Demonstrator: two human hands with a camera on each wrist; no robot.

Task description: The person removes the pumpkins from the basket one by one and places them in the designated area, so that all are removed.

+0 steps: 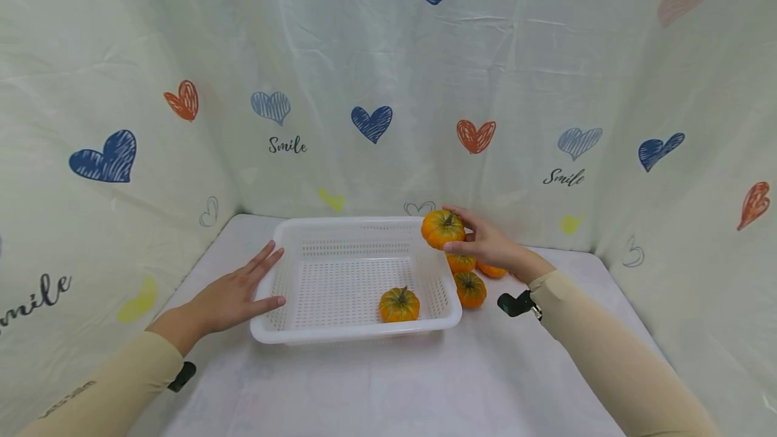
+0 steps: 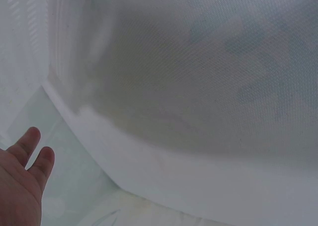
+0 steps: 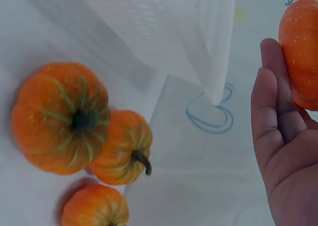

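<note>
My right hand [image 1: 488,243] holds a small orange pumpkin [image 1: 442,229] up by the right rim of a white plastic basket [image 1: 358,334], thumb on the near side and fingers behind. In the right wrist view the held pumpkin [image 3: 303,52] is partly cut off by the frame edge. Inside the basket, near its front right, rests another pumpkin [image 1: 399,305] with green streaks. My left hand [image 1: 233,299] lies at the basket's left rim with fingers spread and straight. The left wrist view catches only part of that hand [image 2: 22,181] beside the basket wall.
Several more pumpkins [image 1: 470,290] sit on the white tablecloth just right of the basket; the right wrist view shows a large one [image 3: 62,119] in front of smaller ones. A curtain [image 1: 425,66] printed with hearts hangs behind and along both sides of the table.
</note>
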